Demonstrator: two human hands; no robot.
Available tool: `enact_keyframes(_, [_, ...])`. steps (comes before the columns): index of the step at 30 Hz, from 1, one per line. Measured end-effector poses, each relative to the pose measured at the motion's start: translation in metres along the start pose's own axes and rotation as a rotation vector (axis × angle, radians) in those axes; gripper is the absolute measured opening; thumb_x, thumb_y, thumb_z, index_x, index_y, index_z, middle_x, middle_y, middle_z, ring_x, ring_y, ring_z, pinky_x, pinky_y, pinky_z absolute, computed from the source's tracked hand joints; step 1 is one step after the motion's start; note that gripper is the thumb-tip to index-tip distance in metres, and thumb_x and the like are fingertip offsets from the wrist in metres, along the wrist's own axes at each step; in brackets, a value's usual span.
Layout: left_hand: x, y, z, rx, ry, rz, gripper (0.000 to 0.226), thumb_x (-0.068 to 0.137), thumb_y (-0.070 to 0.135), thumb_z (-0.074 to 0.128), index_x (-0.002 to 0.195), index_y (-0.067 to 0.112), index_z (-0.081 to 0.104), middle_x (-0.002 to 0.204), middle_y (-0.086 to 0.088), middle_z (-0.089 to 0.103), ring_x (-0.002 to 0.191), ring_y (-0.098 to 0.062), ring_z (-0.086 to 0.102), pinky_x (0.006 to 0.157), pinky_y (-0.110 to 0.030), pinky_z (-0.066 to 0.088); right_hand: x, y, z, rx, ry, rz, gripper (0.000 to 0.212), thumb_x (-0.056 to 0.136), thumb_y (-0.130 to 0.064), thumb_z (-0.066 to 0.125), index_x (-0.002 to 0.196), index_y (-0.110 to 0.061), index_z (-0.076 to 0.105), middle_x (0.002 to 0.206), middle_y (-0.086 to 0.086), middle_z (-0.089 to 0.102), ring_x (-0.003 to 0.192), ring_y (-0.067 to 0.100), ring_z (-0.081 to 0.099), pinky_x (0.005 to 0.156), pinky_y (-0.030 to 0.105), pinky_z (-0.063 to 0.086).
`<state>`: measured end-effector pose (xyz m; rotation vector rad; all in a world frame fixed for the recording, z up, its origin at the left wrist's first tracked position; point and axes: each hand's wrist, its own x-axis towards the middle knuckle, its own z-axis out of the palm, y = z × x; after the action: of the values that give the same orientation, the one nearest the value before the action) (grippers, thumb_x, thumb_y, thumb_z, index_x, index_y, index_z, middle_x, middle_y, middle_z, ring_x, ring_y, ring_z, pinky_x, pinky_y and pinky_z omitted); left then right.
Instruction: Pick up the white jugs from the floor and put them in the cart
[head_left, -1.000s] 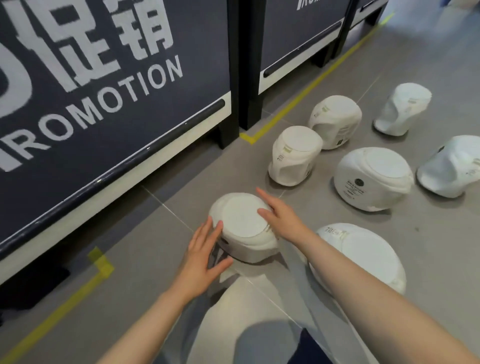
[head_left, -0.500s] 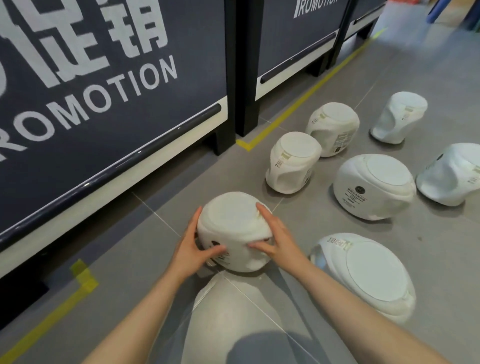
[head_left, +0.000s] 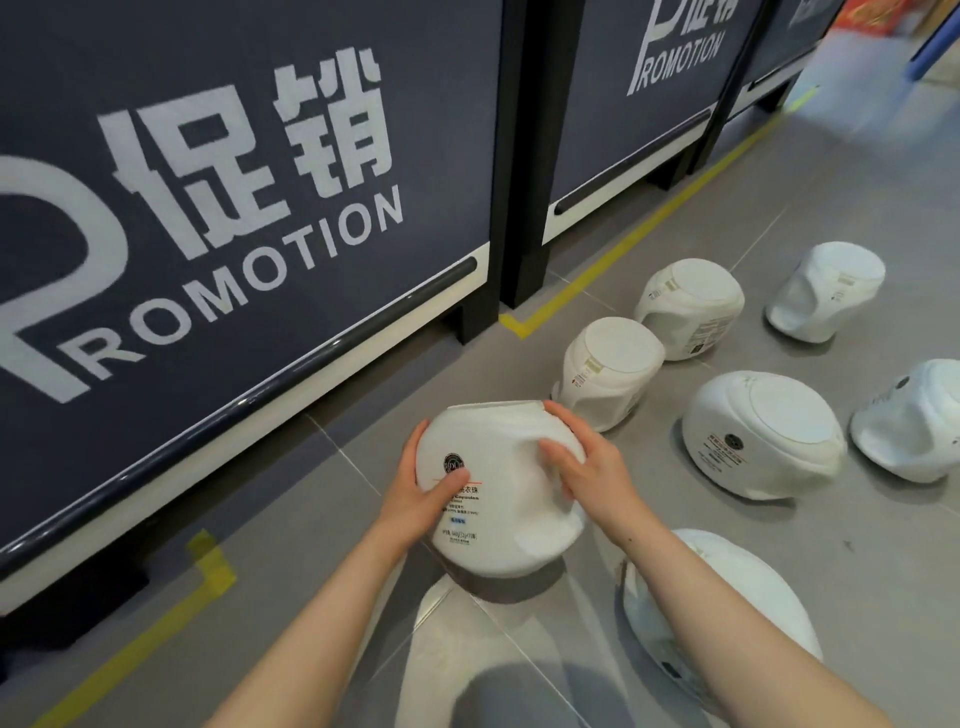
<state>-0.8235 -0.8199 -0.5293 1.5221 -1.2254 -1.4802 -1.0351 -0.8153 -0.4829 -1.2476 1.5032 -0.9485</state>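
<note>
A white jug (head_left: 506, 512) with a round black logo and printed text hangs just above the grey floor, its shadow below it. My left hand (head_left: 421, 493) grips its left side with the thumb over the label. My right hand (head_left: 587, 465) grips its right side, fingers pressed into the recess there. Several more white jugs lie on the floor to the right: a small one (head_left: 608, 371), another (head_left: 691, 306), a wide one (head_left: 763, 434), one far right (head_left: 826, 296), one at the right edge (head_left: 914, 434), and one under my right forearm (head_left: 737, 582). No cart is in view.
Dark display cabinets (head_left: 234, 208) with white "PROMOTION" lettering stand along the left, another cabinet (head_left: 634, 93) behind. Yellow tape lines (head_left: 618, 249) run along the floor beside them. Grey tiled floor (head_left: 857, 561) stretches to the right.
Both hands closed on the nearest jug, then lifted it off the floor and tilted it so its label faces me. The view has swung up and left.
</note>
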Motion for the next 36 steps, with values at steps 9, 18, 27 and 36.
enact_keyframes(9, [-0.098, 0.196, -0.02, -0.004, -0.002, 0.038, 0.086, 0.067, 0.029, 0.081, 0.134, 0.038, 0.027, 0.126, 0.008, 0.052, 0.111, -0.006, 0.056, 0.092, -0.034, 0.051, -0.051, -0.184, -0.058, 0.033, -0.089, 0.114, 0.042, 0.088, -0.035, 0.057, 0.12, -0.057, 0.04, 0.139, -0.012, 0.045, 0.125, 0.019, 0.046, 0.101, 0.041, 0.041])
enact_keyframes(18, [-0.256, 0.422, -0.055, 0.027, 0.066, 0.076, 0.092, 0.051, 0.051, 0.076, 0.127, 0.049, 0.024, 0.124, 0.018, 0.048, 0.113, -0.001, 0.053, 0.093, -0.028, 0.048, -0.147, -0.419, -0.118, 0.079, -0.236, 0.087, 0.041, 0.092, -0.03, 0.053, 0.12, -0.056, 0.037, 0.131, -0.025, 0.041, 0.122, 0.004, 0.042, 0.102, 0.028, 0.036])
enact_keyframes(27, [-0.416, 0.523, -0.101, 0.006, 0.258, 0.048, 0.078, 0.058, 0.048, 0.076, 0.118, 0.063, 0.029, 0.116, 0.027, 0.051, 0.107, -0.001, 0.057, 0.089, -0.039, 0.053, -0.242, -0.567, -0.113, 0.055, -0.482, 0.069, 0.041, 0.093, -0.027, 0.05, 0.128, -0.045, 0.035, 0.137, -0.007, 0.045, 0.116, 0.005, 0.049, 0.082, 0.015, 0.046])
enact_keyframes(36, [-0.529, 0.522, -0.17, -0.002, 0.442, 0.062, 0.099, 0.056, 0.051, 0.076, 0.138, 0.044, 0.021, 0.12, 0.022, 0.049, 0.108, -0.003, 0.054, 0.089, -0.032, 0.05, -0.321, -0.624, -0.039, 0.037, -0.634, -0.028, 0.041, 0.09, -0.035, 0.054, 0.125, -0.048, 0.036, 0.136, -0.009, 0.045, 0.116, 0.006, 0.047, 0.08, 0.017, 0.043])
